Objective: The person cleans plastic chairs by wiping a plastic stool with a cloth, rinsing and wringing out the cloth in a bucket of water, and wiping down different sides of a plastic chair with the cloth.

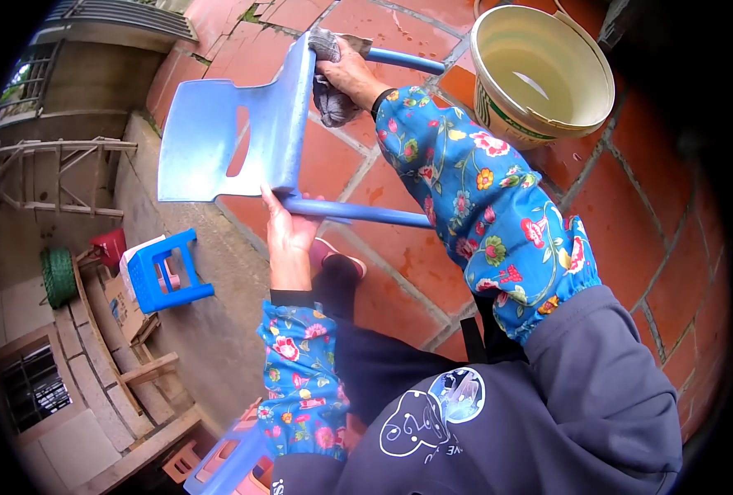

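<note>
A light blue plastic chair [280, 124] is tipped on its side in the upper middle, its legs pointing right. My left hand [290, 239] grips it at the near corner, where the seat meets a leg, with the thumb on the seat. Bunched in my right hand [354, 74] is a grey cloth [333, 103], pressed against the far edge of the chair. Part of the cloth hangs below the fingers. To the right of my right hand stands a pale bucket [482, 87] holding cloudy liquid.
Red floor tiles [622, 214] lie wet around the bucket. A bright blue stool [148, 276] is at the left, near a green basket [57, 276] and a red container [109, 247]. More plastic stools [234, 450] are at the bottom. A wooden ladder-like frame [57, 148] is at the far left.
</note>
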Tool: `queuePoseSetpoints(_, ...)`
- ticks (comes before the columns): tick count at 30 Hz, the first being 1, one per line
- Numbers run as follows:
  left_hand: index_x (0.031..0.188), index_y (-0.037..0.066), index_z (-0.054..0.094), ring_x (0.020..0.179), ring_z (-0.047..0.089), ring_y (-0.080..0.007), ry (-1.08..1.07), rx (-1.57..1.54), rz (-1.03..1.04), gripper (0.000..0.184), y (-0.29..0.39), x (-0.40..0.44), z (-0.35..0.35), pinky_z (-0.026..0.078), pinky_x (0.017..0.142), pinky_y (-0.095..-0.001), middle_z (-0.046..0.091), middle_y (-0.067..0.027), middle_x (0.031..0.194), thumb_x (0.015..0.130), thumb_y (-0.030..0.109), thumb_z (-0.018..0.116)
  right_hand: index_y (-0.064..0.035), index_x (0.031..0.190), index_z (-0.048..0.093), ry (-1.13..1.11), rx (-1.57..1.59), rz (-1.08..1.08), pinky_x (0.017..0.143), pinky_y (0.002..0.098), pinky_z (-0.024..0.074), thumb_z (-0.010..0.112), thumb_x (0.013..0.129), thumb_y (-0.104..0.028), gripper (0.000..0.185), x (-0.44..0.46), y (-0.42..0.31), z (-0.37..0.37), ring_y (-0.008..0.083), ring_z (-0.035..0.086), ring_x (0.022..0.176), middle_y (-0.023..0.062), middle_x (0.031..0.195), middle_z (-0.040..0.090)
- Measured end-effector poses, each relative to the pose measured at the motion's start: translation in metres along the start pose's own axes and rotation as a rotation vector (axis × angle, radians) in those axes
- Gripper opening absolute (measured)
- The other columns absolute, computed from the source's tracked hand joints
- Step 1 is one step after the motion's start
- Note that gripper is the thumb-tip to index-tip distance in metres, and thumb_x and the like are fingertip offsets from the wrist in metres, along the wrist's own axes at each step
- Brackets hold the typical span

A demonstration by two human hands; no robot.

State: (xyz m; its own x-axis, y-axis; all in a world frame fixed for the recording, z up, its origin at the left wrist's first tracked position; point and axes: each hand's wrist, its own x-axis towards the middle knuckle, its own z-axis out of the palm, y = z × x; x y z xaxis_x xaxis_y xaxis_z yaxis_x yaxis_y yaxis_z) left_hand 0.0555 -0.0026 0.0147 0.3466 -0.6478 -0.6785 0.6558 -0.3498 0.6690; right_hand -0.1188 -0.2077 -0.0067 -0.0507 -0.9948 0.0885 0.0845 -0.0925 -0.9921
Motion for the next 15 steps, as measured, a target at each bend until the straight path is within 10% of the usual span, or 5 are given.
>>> queuePoseSetpoints(9,0.13,0.007,0.039,0.102,0.048,-0.0382,-0.022,-0.017,-0.02,0.083,0.006,0.009,-0.011,0.042,0.094,-0.0639,0.043,-0.0141,0.109,0.083,0.074,0.05,-0.0014,0.114,0.056,-0.605,0.111,0.092,0.07,0.0336,0.0526,0.067,0.087,-0.031,0.042,-0.07,-0.023,0.006,0.0148,0.063,0.082,0.0093,0.092,0.065)
queuePoseSetpoints(15,0.145,0.014,0.038,0.133,0.038,-0.0379,-0.215,-0.074,-0.158,0.093,0.013,0.011,-0.008,0.03,0.11,-0.0595,0.037,-0.014,0.148,0.084,0.082,0.026,-0.001,0.114,0.06,-0.989,-0.384,-0.241,0.09,0.0446,0.0468,0.064,0.08,-0.039,0.051,-0.129,-0.04,0.021,0.0384,0.06,0.104,0.0257,0.114,0.06)
